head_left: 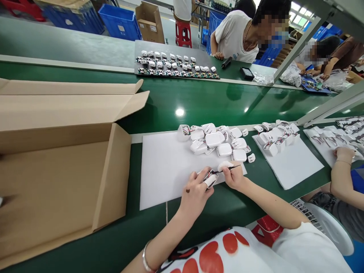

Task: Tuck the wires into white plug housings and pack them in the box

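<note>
Head camera view: a worker's left hand is closed around a small white casing with wires showing inside it, while the right hand pinches a thin dark tool, its far end reaching to the casing. A white rounded piece sits at the right hand's fingertips; whether it is gripped too cannot be told. Both hands work over the near edge of a white sheet laid on a green bench. Just beyond the fingers, a cluster of white casings crowds the sheet's far right corner, some spilling past its edge. To the left stands an open cardboard box; to the right, more casings lie on a second white sheet, near a neighbour's hand. Across the green strip, a gray mat carries rows of small white parts and circuit boards, and a person in a white shirt leans in beside it.
</note>
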Motion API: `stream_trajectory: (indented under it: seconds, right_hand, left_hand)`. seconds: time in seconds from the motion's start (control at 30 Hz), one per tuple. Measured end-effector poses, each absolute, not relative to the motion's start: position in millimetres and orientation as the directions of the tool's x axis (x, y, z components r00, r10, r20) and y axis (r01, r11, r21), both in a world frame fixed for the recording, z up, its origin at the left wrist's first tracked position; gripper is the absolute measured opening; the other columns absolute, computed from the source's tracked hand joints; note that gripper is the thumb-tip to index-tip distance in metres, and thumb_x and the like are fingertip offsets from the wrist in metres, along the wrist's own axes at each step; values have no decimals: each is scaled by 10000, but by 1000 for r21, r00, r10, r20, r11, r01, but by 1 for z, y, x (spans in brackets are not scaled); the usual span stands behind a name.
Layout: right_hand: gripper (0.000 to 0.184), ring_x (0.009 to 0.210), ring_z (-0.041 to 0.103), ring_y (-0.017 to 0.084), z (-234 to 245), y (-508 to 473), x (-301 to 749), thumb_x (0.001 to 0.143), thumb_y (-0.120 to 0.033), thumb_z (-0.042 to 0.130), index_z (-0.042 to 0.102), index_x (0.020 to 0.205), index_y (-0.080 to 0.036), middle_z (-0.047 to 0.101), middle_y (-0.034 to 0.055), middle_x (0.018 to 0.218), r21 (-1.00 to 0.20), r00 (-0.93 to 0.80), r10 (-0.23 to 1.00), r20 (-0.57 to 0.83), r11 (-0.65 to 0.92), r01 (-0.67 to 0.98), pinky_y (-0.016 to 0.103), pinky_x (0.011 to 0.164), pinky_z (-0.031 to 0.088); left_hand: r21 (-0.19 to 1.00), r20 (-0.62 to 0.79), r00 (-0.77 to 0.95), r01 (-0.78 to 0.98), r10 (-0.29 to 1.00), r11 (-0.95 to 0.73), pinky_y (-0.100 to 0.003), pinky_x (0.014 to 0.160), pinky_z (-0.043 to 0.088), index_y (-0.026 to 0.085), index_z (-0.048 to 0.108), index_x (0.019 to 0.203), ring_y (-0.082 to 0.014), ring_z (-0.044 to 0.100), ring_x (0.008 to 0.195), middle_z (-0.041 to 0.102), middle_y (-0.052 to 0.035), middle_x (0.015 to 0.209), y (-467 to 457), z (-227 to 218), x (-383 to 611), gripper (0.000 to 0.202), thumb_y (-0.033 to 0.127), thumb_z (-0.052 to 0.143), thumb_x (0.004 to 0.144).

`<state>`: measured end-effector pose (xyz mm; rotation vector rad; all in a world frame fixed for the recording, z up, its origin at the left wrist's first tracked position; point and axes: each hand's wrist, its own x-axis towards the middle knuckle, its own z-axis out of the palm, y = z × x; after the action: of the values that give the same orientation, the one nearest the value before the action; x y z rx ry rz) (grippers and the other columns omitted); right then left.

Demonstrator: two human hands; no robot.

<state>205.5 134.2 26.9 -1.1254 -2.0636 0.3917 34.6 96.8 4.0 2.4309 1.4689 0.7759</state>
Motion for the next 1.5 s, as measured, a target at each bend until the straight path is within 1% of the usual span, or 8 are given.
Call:
stream_trajectory:
  seconds: [0.2, 0.43, 0.6, 0.73, 0.9, 1.1, 1.3, 1.5]
  right_hand:
    - [528, 540, 495, 149, 20, 134, 208, 980, -437, 191, 542, 672, -191, 542, 38, 580, -575, -398, 810, 432, 587, 570, 274, 538, 377]
    - [535, 475, 398, 120, 10, 134, 196, 984, -451, 192, 433, 579, -197, 440, -1, 519, -578, -383, 848, 365, 530, 621, 265, 494, 300]
    - [529, 476, 354, 119, 40, 131, 195, 986, -436, 146, 335, 545, -214, 374, -6, 495, -596, -300, 877, 375, 476, 647, 280, 503, 276]
    - [519, 454, 293, 109, 60, 133, 203, 977, -470, 197, 257, 527, -218, 295, -30, 472, -613, -295, 883, 364, 466, 638, 285, 490, 234]
    - [532, 455, 323, 103, 38, 134, 202, 976, -477, 182, 340, 545, -208, 362, -26, 491, -630, -362, 880, 307, 473, 616, 264, 479, 261]
    - [523, 492, 380, 121, 13, 127, 190, 980, -450, 168, 406, 587, -201, 435, 4, 541, -633, -348, 886, 307, 463, 620, 272, 497, 281]
    - [491, 488, 379, 117, 48, 127, 197, 983, -428, 191, 370, 582, -207, 416, -7, 523, -650, -276, 902, 333, 431, 625, 271, 491, 277]
    - [483, 468, 303, 94, 68, 122, 202, 971, -454, 287, 276, 555, -209, 334, -41, 502, -673, -233, 923, 307, 383, 632, 254, 475, 256]
  left_hand:
    - [406, 342, 373, 769, 863, -494, -270, 488, 425, 238, 677, 896, -182, 429, 725, 607, 44, 1213, 96, 4, 35, 245, 60, 610, 741]
    - [381, 367, 387, 767, 846, -516, -281, 473, 429, 187, 692, 743, -196, 443, 743, 610, 2, 1222, 96, -2, 35, 143, 71, 610, 749]
    - [393, 372, 386, 758, 844, -520, -292, 542, 478, 219, 696, 911, -189, 435, 717, 618, -4, 1208, 96, 1, 35, 240, 63, 592, 762]
    - [414, 382, 383, 743, 841, -526, -291, 578, 491, 232, 685, 922, -186, 437, 713, 609, 16, 1222, 96, 3, 34, 250, 59, 608, 757]
    - [407, 383, 388, 744, 839, -530, -304, 607, 495, 221, 687, 930, -183, 432, 691, 625, -12, 1191, 96, 1, 33, 245, 63, 591, 770]
    - [383, 429, 412, 723, 804, -575, -296, 608, 492, 208, 706, 930, -183, 437, 689, 648, -33, 1162, 95, -4, 31, 205, 102, 581, 805]
    - [357, 443, 412, 734, 796, -578, -294, 593, 481, 202, 715, 886, -177, 469, 680, 649, -70, 1159, 93, -5, 30, 173, 152, 554, 848]
    - [324, 510, 454, 686, 731, -652, -288, 641, 497, 206, 694, 987, -169, 475, 694, 610, -84, 1227, 94, -4, 24, 208, 135, 544, 861]
